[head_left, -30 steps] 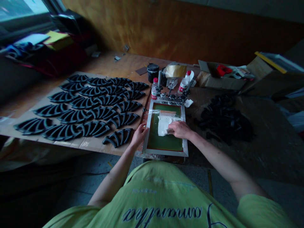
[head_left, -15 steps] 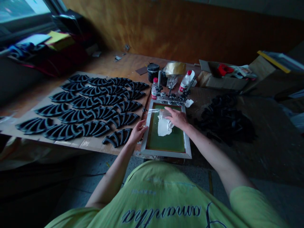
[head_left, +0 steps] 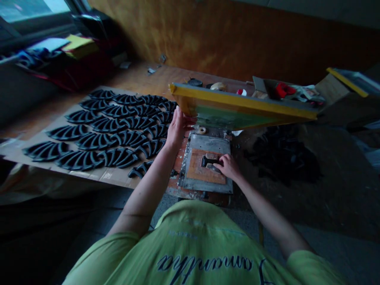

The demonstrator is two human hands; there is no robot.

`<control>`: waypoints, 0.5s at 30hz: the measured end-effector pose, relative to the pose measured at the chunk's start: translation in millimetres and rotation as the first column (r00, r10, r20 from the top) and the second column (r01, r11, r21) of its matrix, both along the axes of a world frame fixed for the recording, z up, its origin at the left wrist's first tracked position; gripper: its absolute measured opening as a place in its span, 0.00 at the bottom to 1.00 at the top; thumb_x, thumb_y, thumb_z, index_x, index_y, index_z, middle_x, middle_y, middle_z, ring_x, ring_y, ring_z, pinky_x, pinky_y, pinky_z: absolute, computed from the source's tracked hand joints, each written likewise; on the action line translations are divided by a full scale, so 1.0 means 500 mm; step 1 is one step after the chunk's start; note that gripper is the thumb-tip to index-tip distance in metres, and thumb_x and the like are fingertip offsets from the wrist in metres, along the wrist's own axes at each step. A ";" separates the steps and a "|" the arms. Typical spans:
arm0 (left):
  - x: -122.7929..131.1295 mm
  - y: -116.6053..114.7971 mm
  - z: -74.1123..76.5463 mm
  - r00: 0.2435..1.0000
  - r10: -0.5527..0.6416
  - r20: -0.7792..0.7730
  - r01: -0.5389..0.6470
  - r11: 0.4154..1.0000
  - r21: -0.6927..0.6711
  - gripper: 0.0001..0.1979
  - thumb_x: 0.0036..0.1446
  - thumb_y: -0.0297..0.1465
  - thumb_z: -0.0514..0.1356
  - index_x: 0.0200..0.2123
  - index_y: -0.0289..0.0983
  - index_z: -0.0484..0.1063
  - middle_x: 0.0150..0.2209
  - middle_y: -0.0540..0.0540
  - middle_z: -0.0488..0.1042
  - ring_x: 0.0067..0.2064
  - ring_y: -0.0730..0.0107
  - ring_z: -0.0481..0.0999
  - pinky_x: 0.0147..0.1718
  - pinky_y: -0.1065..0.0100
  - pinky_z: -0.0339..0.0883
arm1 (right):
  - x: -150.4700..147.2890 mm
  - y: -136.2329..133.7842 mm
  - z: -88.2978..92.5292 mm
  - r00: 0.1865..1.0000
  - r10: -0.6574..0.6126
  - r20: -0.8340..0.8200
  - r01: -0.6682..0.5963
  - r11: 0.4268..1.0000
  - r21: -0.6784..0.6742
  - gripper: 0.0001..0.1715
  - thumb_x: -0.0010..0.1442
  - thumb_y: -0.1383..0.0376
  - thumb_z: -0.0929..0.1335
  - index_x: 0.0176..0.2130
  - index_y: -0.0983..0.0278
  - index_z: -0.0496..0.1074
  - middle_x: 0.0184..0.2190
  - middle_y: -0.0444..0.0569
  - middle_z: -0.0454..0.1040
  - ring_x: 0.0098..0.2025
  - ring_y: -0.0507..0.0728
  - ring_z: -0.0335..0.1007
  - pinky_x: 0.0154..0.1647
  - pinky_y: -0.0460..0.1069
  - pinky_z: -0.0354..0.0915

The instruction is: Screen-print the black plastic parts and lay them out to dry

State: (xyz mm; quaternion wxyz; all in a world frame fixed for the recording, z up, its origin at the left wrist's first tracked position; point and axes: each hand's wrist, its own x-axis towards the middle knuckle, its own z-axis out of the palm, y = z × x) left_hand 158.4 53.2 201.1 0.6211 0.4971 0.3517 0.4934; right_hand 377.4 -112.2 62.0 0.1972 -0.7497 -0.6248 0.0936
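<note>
My left hand (head_left: pixel 177 128) is raised and holds up a silver screen-printing frame (head_left: pixel 237 103), its edge lined with yellow tape and its green mesh tilted towards me. Below it, my right hand (head_left: pixel 228 167) grips a black rubber piece (head_left: pixel 209 161) lying on an orange-brown pad (head_left: pixel 203 168). The pad sits on a grey metal plate (head_left: pixel 208 142) fixed to a paint-stained board. The lifted frame hides the bottles and jars behind it.
Several rows of black fan-shaped pieces (head_left: pixel 109 134) lie on a cardboard sheet (head_left: pixel 117 178) to the left. A heap of black pieces (head_left: pixel 282 156) lies to the right. A cardboard box (head_left: pixel 261 89) holding a red object stands at the far right.
The screen frame has swung up from lying flat to a raised tilt. My right hand has left the mesh and now holds the black piece on the pad. The white cloth is out of view.
</note>
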 end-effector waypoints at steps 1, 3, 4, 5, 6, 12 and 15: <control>0.003 -0.009 -0.006 0.999 0.036 0.010 -0.036 0.999 -0.014 0.26 0.68 0.53 0.47 0.51 0.37 0.66 0.37 0.45 0.78 0.35 0.70 0.78 0.33 0.69 0.70 | -0.020 -0.001 -0.014 0.998 0.024 0.058 -0.023 0.999 -0.028 0.14 0.63 0.57 0.72 0.33 0.63 0.69 0.38 0.54 0.76 0.44 0.60 0.71 0.47 0.53 0.66; 0.000 -0.053 -0.037 0.997 0.069 -0.014 -0.070 0.994 -0.086 0.24 0.68 0.52 0.49 0.51 0.38 0.65 0.35 0.45 0.78 0.32 0.71 0.76 0.30 0.70 0.68 | -0.046 0.000 -0.024 0.995 0.001 0.102 0.009 0.995 -0.097 0.11 0.66 0.60 0.69 0.33 0.62 0.67 0.36 0.54 0.75 0.42 0.60 0.71 0.44 0.52 0.65; -0.003 -0.086 -0.061 0.998 0.022 -0.059 -0.031 0.988 -0.154 0.25 0.66 0.52 0.50 0.50 0.37 0.66 0.35 0.44 0.78 0.31 0.70 0.76 0.29 0.70 0.68 | -0.054 0.001 -0.022 0.995 -0.038 0.088 0.049 0.991 -0.122 0.11 0.68 0.60 0.67 0.34 0.62 0.66 0.35 0.53 0.75 0.40 0.60 0.71 0.42 0.51 0.65; -0.007 -0.124 -0.088 0.991 -0.076 -0.114 0.045 0.968 -0.246 0.26 0.65 0.54 0.52 0.47 0.36 0.67 0.34 0.42 0.78 0.29 0.69 0.76 0.27 0.70 0.68 | -0.064 0.001 -0.016 0.995 -0.081 0.059 0.088 0.988 -0.127 0.11 0.69 0.60 0.65 0.35 0.62 0.66 0.34 0.53 0.75 0.39 0.59 0.72 0.40 0.51 0.65; -0.009 -0.163 -0.115 0.942 -0.293 -0.161 0.214 0.899 -0.383 0.28 0.62 0.56 0.55 0.45 0.34 0.69 0.34 0.39 0.79 0.30 0.66 0.77 0.27 0.68 0.68 | -0.076 0.000 -0.008 0.993 -0.117 0.023 0.119 0.987 -0.109 0.11 0.70 0.60 0.63 0.36 0.61 0.66 0.33 0.52 0.75 0.38 0.59 0.72 0.38 0.51 0.65; -0.012 -0.271 -0.217 0.938 -0.334 -0.087 0.242 0.816 -0.525 0.27 0.58 0.56 0.58 0.44 0.37 0.70 0.43 0.38 0.80 0.39 0.58 0.81 0.32 0.63 0.75 | -0.161 -0.030 0.053 0.956 0.249 -0.158 -0.226 0.963 0.147 0.13 0.70 0.58 0.62 0.37 0.58 0.71 0.41 0.53 0.78 0.47 0.62 0.73 0.49 0.56 0.69; -0.070 -0.213 -0.233 0.953 -0.176 -0.248 0.046 0.889 -0.455 0.23 0.62 0.53 0.55 0.42 0.38 0.69 0.38 0.40 0.81 0.32 0.62 0.80 0.29 0.64 0.72 | -0.081 -0.053 0.056 0.948 0.289 -0.132 -0.268 0.951 0.155 0.15 0.70 0.60 0.60 0.41 0.58 0.75 0.49 0.54 0.78 0.54 0.62 0.72 0.60 0.58 0.65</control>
